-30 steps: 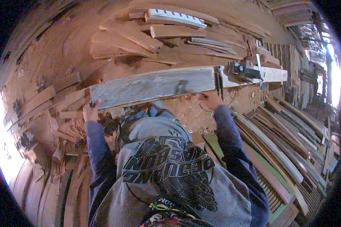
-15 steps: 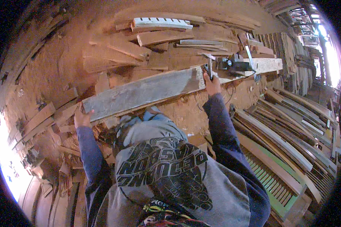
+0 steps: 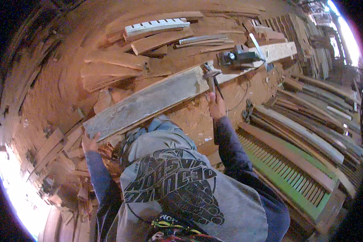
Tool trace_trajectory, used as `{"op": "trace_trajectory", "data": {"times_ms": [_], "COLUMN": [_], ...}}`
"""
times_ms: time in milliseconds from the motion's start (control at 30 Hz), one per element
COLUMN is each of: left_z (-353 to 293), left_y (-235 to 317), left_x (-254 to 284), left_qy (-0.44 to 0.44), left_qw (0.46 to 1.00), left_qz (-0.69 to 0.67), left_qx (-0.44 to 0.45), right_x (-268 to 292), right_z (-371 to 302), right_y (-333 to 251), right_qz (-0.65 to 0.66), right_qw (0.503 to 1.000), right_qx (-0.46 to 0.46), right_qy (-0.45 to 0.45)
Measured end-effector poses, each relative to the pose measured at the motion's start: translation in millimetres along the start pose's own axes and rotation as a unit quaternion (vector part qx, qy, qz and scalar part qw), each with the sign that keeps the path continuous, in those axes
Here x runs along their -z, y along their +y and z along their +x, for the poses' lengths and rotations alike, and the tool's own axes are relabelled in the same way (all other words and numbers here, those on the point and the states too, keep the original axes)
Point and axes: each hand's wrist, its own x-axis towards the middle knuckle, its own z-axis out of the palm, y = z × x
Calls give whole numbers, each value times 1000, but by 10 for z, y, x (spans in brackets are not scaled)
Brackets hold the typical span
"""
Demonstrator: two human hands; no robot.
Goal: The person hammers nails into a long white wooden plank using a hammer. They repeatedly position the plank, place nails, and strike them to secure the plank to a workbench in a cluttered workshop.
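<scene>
A long, weathered grey wooden board point(image 3: 145, 103) lies slantwise in front of me, its right end farther away. My left hand point(image 3: 90, 142) grips the board's near left end, its fingers at the edge. My right hand point(image 3: 217, 106) is closed around the handle of a hammer point(image 3: 211, 75). The hammer's head is at the board's right end; I cannot tell whether it touches. A small dark piece point(image 3: 207, 65) sits at that end, partly hidden behind the hammer head. A thin dark strip slants beside the handle.
Beyond the hammer, a black power tool point(image 3: 238, 59), perhaps an electric planer, and a metal square point(image 3: 257, 46) rest on a pale plank point(image 3: 282, 51). Cut wood and a white notched strip point(image 3: 157, 26) lie on the sawdust. A green slatted frame point(image 3: 288, 171) leans right beside stacked boards.
My right hand and the hammer have shifted left and toward me, and the hammer head now shows more clearly. My left hand stays on the board's left end. The whole view has turned slightly.
</scene>
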Motion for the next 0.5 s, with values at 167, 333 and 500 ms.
{"op": "trace_trajectory", "data": {"times_ms": [167,333,500], "left_z": [39,-97,-238], "left_y": [-185,67,469], "left_x": [84,99,122], "left_qy": [-7,-6,-15], "left_qw": [975,978,996], "left_qz": [161,146,82], "left_qx": [-150,-150,-17], "right_x": [-17,64,3], "right_z": [-169,-218,-5], "right_y": [-308,-330,-166], "right_qz": [94,45,242], "right_qw": [987,961,965], "right_qx": [-101,-246,-74], "right_qy": [81,-118,68]}}
